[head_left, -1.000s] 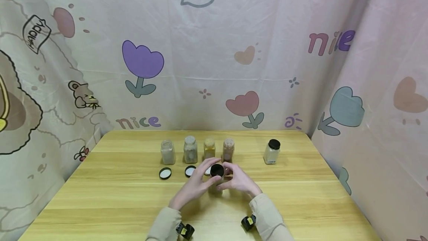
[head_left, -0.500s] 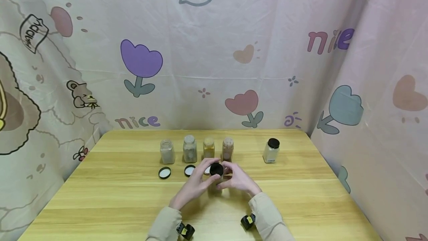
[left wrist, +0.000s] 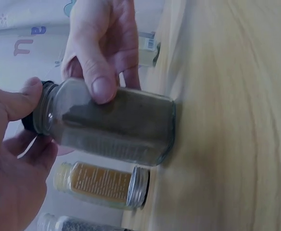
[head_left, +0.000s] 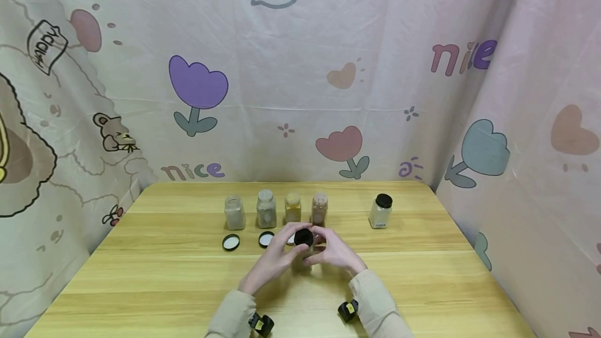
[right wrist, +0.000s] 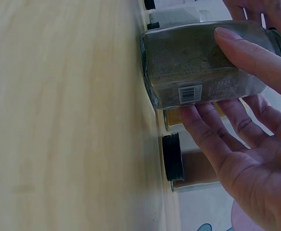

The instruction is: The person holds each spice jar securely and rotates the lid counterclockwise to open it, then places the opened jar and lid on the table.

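A square glass spice jar (left wrist: 126, 122) of dark grey-brown powder stands upright on the table, with its black lid (head_left: 303, 237) on top. My left hand (head_left: 276, 260) holds that lid between thumb and fingers. Around the jar's body my right hand (head_left: 339, 252) grips with the thumb on one side and fingers on the other. A barcode label (right wrist: 190, 94) shows low on the glass in the right wrist view. Behind the hands stand a yellow-orange spice jar (head_left: 293, 210) and a reddish-brown one (head_left: 320, 210), both without lids.
Farther left are a whitish jar (head_left: 235, 214) and a greyish jar (head_left: 266, 210), with black-rimmed lids (head_left: 231, 242) lying in front. One of the lids is partly behind my left hand. A black-capped jar (head_left: 381, 213) stands at the right. A printed cloth (head_left: 281, 93) hangs behind the table.
The head view has shifted very slightly. Both hands keep the same hold on the jar and its lid, and the other jars stand where they were.
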The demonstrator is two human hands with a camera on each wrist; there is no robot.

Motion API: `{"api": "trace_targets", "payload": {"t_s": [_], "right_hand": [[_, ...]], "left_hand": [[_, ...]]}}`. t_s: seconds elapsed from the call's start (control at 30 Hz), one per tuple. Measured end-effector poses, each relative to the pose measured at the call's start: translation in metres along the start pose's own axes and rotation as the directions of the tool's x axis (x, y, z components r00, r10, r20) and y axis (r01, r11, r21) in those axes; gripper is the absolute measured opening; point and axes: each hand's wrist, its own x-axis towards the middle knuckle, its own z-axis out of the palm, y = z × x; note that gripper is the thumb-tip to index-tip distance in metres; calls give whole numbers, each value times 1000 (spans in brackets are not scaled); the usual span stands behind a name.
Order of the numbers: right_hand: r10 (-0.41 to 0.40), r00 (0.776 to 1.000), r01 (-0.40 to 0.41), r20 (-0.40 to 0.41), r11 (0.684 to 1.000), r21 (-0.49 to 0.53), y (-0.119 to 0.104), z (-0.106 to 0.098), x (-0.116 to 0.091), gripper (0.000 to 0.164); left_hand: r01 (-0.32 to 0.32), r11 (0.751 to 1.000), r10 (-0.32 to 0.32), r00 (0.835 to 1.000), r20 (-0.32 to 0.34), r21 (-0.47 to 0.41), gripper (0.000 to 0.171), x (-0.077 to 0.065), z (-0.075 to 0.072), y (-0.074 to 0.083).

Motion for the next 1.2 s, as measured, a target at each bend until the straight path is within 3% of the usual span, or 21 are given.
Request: {"api": "trace_targets", "payload": {"t_s": [0.23,0.37,0.53,0.83,1.2], "right_hand": [[-13,1000,13,20,1000,10,0,-1,0,48],[-6,999,4,53,999,44,1,-6,-3,49],[-21,996,16,88,999,51,6,-16,-7,52],[3,992,-12,124,997,74,19,-39,-15,54],[19,997,-28,77,993,112,32,-63,-26,54]], "left_hand": [[18,998,-7,987,-160,64,42,1,9,2],[37,997,-24,981,-192,62,43,1,7,3],[76,996,-65,981,-185,55,42,1,2,4],[64,996,-54,986,-158,64,36,2,0,2],[71,997,-73,995,-75,-21,32,1,0,1]]}}
